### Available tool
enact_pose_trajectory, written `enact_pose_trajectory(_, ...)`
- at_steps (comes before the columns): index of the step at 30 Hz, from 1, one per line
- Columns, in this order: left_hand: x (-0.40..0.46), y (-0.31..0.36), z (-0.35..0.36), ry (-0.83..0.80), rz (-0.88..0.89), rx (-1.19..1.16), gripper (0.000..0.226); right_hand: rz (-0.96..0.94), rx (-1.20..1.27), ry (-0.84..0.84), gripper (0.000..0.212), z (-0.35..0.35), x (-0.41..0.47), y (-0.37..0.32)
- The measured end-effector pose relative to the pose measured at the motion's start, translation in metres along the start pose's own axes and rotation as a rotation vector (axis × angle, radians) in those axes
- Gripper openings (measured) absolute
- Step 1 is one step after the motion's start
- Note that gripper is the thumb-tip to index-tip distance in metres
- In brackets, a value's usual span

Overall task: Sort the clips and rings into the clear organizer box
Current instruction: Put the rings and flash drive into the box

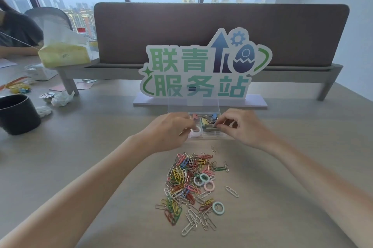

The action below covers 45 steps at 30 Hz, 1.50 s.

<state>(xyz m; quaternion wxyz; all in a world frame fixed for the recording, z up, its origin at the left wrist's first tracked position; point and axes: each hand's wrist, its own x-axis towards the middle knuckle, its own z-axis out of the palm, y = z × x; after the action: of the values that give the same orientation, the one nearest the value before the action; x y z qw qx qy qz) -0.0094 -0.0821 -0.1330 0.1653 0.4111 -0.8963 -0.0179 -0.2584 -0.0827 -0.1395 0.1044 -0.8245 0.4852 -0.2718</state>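
Observation:
The clear organizer box [214,136] stands open on the table, its lid [191,96] tilted up. Inside lie coloured binder clips [205,120] and a white ring [196,132]. My left hand [171,128] hovers over the box's left side, fingers curled near the white ring; whether it holds anything is hidden. My right hand [240,124] pinches a small dark clip [216,126] over the box's right part. A heap of coloured paper clips [187,185] lies nearer me, with pastel rings [203,179] and a light-blue ring [218,208] among them.
A printed sign [199,72] on a white base stands just behind the box, before a brown desk divider [220,29]. At the left are a black cup [17,114], crumpled tissues [61,98], a tissue pack [64,53] and another person's sleeve [18,29].

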Motion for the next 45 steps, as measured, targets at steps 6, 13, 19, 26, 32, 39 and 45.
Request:
enact_pose_trajectory(6,-0.048,0.036,-0.018,-0.147,0.193,-0.238,0.017,-0.127,0.057,-0.159,0.009,-0.010,-0.048,-0.037)
enact_pose_trajectory(13,-0.071,0.045,-0.001,-0.133,0.297,-0.108,0.024,-0.216,0.151,-0.400,0.025,-0.006,-0.098,-0.065)
enact_pose_trajectory(19,-0.065,0.043,0.006,-0.159,0.303,-0.126,0.012,-0.272,0.088,-0.437,0.013,0.000,-0.107,-0.066)
enact_pose_trajectory(26,-0.063,0.046,0.003,-0.158,0.316,-0.133,0.007,-0.310,0.031,-0.446,0.010,0.001,-0.108,-0.068)
enact_pose_trajectory(32,-0.060,0.047,0.005,-0.159,0.293,-0.145,0.005,-0.259,-0.015,-0.420,0.009,0.001,-0.108,-0.070)
enact_pose_trajectory(39,-0.059,0.044,0.007,-0.146,0.244,-0.181,0.005,-0.269,-0.019,-0.280,0.017,0.009,-0.089,-0.066)
enact_pose_trajectory(45,-0.054,0.044,0.002,-0.230,0.202,-0.219,0.008,-0.281,-0.067,-0.318,0.013,0.015,-0.090,-0.061)
